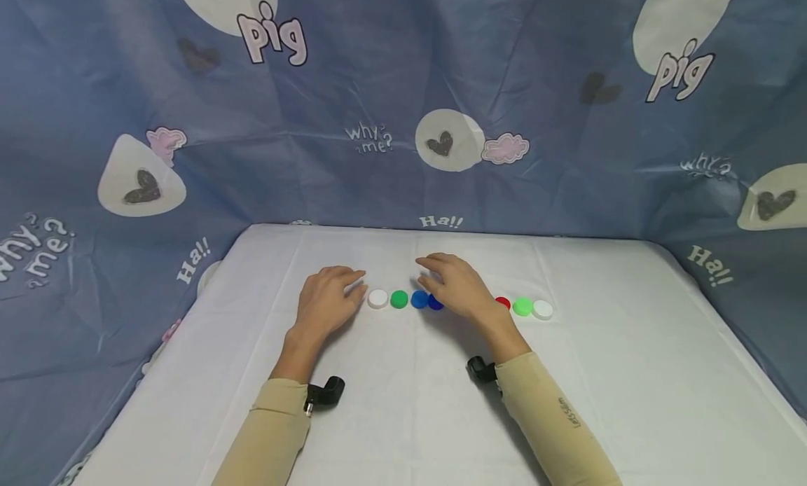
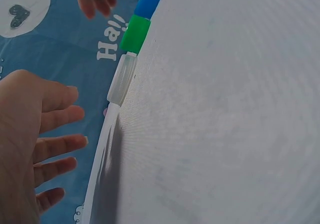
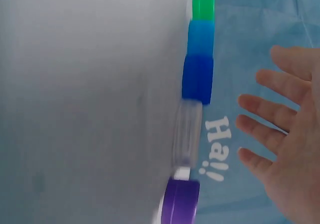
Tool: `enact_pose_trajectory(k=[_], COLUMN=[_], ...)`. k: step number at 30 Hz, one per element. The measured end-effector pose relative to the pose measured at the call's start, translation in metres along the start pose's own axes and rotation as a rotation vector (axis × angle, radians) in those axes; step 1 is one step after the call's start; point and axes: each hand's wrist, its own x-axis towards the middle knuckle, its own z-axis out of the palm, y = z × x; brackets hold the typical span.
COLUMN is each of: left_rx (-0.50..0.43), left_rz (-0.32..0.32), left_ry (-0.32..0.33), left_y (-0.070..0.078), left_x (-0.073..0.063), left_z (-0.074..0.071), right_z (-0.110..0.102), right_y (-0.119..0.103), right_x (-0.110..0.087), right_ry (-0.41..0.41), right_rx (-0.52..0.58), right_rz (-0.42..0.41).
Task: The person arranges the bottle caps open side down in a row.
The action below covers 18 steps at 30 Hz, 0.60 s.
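Observation:
A row of round plastic caps lies across the white table. From the left in the head view come a white cap (image 1: pixel 378 299), a green cap (image 1: pixel 399 300), a light blue cap (image 1: pixel 419 300) and a dark blue cap (image 1: pixel 436 303). Further right are a red cap (image 1: pixel 502 302), a light green cap (image 1: pixel 522 307) and another white cap (image 1: pixel 543 309). My left hand (image 1: pixel 328 300), fingers spread, hovers beside the left white cap. Above the row's middle is my right hand (image 1: pixel 461 288), fingers extended, holding nothing. It hides a clear cap (image 3: pixel 188 134) and a purple cap (image 3: pixel 181 202) from the head view.
The white tablecloth (image 1: pixel 378 430) covers the table up to its back edge. Behind and at the sides hangs a blue printed curtain (image 1: pixel 353 185). A black wrist camera (image 1: pixel 326 392) sits on the left sleeve and another black camera (image 1: pixel 481 369) on the right.

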Motion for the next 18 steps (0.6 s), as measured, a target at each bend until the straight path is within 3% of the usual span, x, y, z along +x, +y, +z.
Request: enact_pose_trajectory(k=[11,18], left_rx=[0.008,0.016], left_rz=[0.006,-0.004], left_ry=[-0.019,-0.018], left_y=[0.0,-0.005], left_x=[0.001,-0.001], left_z=[0.0,-0.004], right_z=[-0.016,-0.026], right_y=[0.029,0.047], right_x=[-0.018,-0.026], right_ry=[0.05,0.083], right_rx=[0.029,0.005], right_rz=[0.083,0.087])
